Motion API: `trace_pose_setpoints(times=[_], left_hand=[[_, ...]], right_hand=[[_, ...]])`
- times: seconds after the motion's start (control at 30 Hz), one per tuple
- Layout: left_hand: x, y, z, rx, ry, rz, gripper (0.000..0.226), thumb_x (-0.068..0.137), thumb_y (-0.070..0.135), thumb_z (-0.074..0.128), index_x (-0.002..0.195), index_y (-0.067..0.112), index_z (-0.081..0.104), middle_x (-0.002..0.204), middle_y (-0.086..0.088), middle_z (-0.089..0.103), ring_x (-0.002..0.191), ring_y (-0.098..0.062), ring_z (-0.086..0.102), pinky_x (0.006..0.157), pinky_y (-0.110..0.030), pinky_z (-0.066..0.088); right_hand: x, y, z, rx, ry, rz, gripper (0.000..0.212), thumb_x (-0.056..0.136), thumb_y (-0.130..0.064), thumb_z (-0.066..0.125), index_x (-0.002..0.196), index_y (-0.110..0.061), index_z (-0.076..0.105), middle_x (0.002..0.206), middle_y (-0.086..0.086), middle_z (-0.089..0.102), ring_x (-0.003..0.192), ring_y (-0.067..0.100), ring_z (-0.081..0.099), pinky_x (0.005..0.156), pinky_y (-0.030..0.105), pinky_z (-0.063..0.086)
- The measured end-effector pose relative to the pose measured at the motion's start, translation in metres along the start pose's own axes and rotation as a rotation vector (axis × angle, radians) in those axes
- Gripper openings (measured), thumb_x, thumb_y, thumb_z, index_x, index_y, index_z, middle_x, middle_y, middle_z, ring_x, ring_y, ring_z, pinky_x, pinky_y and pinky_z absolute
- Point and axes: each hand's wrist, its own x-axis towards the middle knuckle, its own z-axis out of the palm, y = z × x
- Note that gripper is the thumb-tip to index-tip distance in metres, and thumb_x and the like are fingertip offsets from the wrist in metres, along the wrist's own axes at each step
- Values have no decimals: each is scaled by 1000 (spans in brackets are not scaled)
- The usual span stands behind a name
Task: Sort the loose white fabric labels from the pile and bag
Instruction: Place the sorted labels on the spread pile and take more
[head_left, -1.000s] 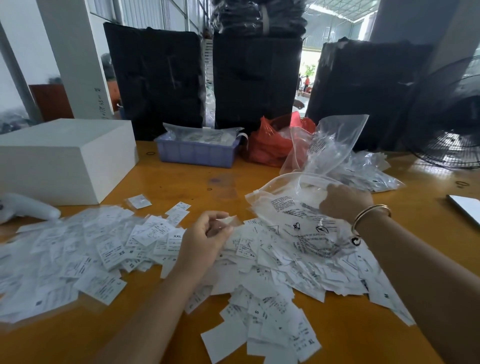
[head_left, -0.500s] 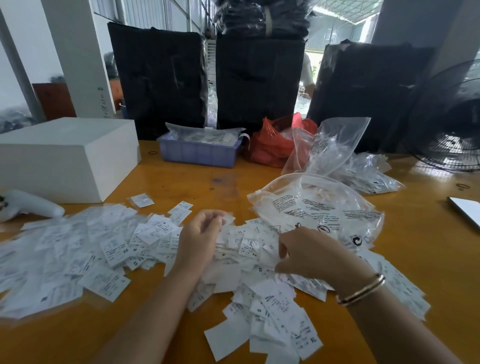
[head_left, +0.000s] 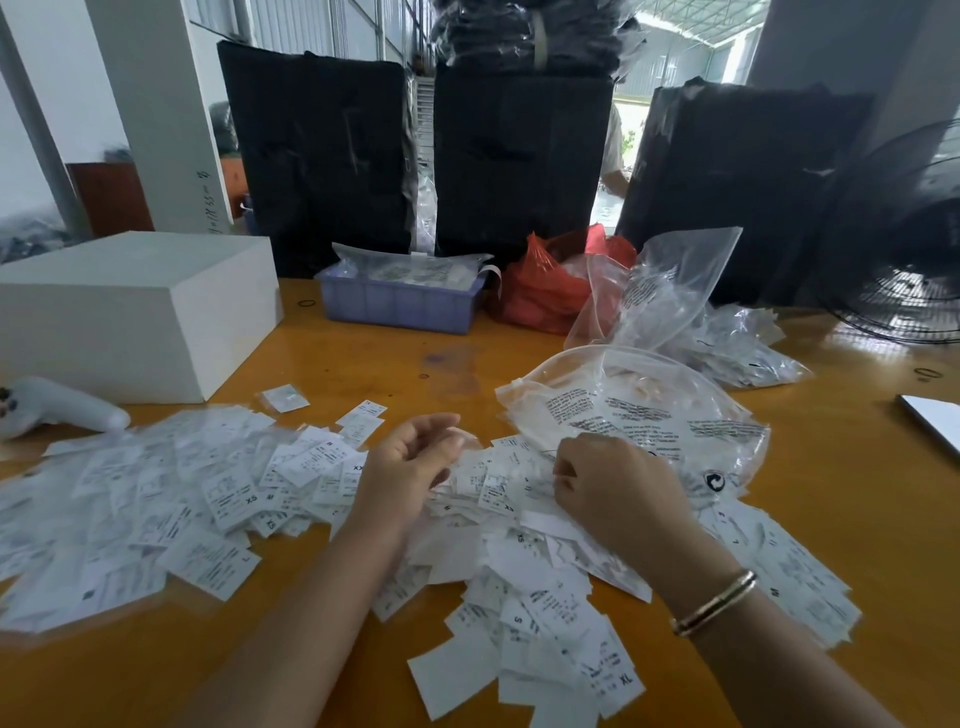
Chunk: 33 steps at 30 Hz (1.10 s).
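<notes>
1. We begin with the loose white fabric labels (head_left: 509, 525); they lie heaped across the middle of the yellow table (head_left: 363, 364), printed with size letters, some face up and some blank side up; a second spread of them under clear film (head_left: 130, 499) lies to the left.
2. The clear printed bag (head_left: 639, 410) rests at the far edge of the heap, just beyond our right hand, its mouth gaping toward the left and up; it looks nearly empty to us, so we judge the sorting far from done.
3. Our right hand (head_left: 618, 493) is knuckles-up on the heap with the fingers curled down into the labels; we judge it is pinching one or a few, though the fingertips are hidden.
4. Our left hand (head_left: 410, 467) hovers beside it, palm turned inward, fingers loosely bent; we cannot tell whether it holds a label.
5. To do this step well, we would lift only a small pinch, turn the labels so the size letter shows, and pass them to the left hand to square them; a big grab would mix sizes.
6. We would keep the bag's mouth propped open and close; its thin plastic will likely collapse if nudged.
7. Farther out stand a white box (head_left: 135, 312), a blue tray (head_left: 400, 301), a red bag (head_left: 550, 286) and more clear bags (head_left: 727, 343); we leave them be.
</notes>
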Motion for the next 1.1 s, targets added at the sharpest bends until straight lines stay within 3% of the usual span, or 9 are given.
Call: trace_pose_setpoints(times=[0.13,0.3,0.4,0.47,0.57,0.6,0.67,0.83,1.1], left_hand=[[0,5,0,-195,-53,-86,23,81,10,67,83,31,75,93,10,74,80,-3,69,61,-16,52],[-1,8,1,-343,-80,-128,18,79,4,63,91,13,72,99,0,74,78,-6,70,63,-17,54],[-3,8,3,-365,-83,-122,23,70,13,65,92,10,72,97,-3,74,75,-7,68,63,-17,54],[-2,7,3,-349,-75,-113,21,69,18,66,88,13,75,94,-3,74,75,-7,67,64,-18,54],[-1,5,3,-319,-82,-122,18,69,21,67,83,20,78,89,-2,74,73,-7,67,65,-18,53],[-1,4,3,-315,-88,-130,18,69,20,67,83,21,78,89,-2,74,73,-7,67,64,-17,53],[-1,4,4,-313,-102,-143,19,68,20,69,85,21,78,90,-4,74,74,-8,68,64,-16,53],[-2,6,7,-298,-144,-133,22,65,21,71,86,23,79,94,-4,75,76,-7,68,66,-16,53],[-4,8,8,-206,-147,-79,29,60,32,74,89,31,77,96,0,74,82,-8,68,71,-18,53]], right_hand=[[-1,-4,3,447,-76,60,24,88,-36,62,71,-22,53,71,-6,60,50,0,44,46,11,34],[5,-1,11,1004,5,338,30,94,-29,56,76,-5,65,53,-9,63,38,0,45,44,17,37],[6,1,27,777,-46,333,39,97,-30,51,67,-6,55,51,-4,51,41,9,38,40,11,27],[6,3,35,591,31,263,38,98,-29,48,66,-11,55,71,1,49,51,11,39,46,12,34],[5,2,35,590,172,211,23,98,-26,49,102,-20,70,79,-4,46,58,8,43,53,12,38],[5,1,34,616,208,197,20,97,-25,51,93,-24,70,74,-6,46,56,7,41,50,14,37],[3,-1,33,806,253,224,31,94,-21,56,63,-23,59,58,-4,49,49,6,41,46,15,34],[-6,-20,31,1525,152,285,11,90,-8,60,82,-10,67,65,4,67,54,11,57,51,18,46],[-7,-23,32,1640,98,223,27,90,-5,59,74,-21,73,66,8,64,53,12,54,50,19,45]])
